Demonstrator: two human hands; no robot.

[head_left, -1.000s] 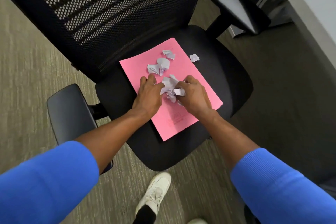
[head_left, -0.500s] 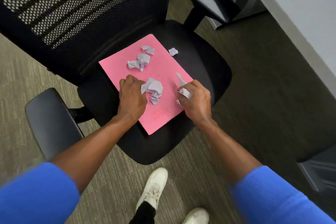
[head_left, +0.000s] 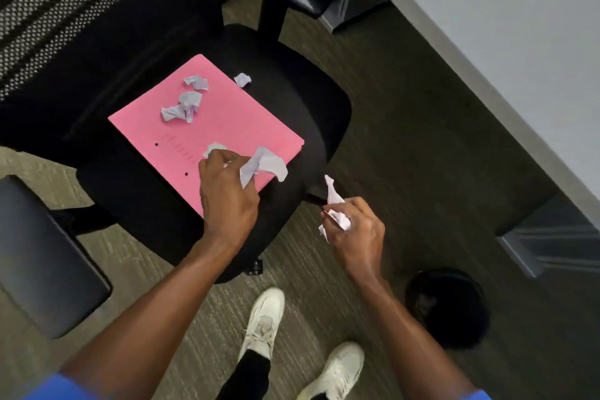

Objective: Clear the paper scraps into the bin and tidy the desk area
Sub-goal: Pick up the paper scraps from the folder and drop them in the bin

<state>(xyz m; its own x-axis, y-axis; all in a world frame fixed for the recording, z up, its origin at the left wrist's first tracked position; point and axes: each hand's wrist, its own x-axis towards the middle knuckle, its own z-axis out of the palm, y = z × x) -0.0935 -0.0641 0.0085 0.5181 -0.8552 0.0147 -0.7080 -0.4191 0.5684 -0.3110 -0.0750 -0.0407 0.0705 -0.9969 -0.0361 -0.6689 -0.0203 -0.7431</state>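
A pink folder point(head_left: 224, 120) lies on the black seat of an office chair point(head_left: 302, 101). Crumpled white paper scraps point(head_left: 183, 107) rest on the folder's far part, and one small scrap point(head_left: 242, 79) lies on the seat just past its edge. My left hand point(head_left: 227, 191) is over the folder's near corner, closed on a bunch of scraps point(head_left: 266, 164). My right hand point(head_left: 352, 230) is off the seat, over the carpet, closed on more scraps point(head_left: 334, 204). A round black bin point(head_left: 448, 308) stands on the floor at the lower right.
A grey desk point(head_left: 487, 26) runs along the right, with a dark cabinet or leg point(head_left: 552, 237) under it. The chair's armrests point(head_left: 39, 253) stick out at the left and top. My two white shoes point(head_left: 264, 318) stand on the carpet near the chair.
Both hands have lifted scraps off the folder. My right hand has moved right, off the seat toward the bin. The view has swung right, bringing the bin into sight.
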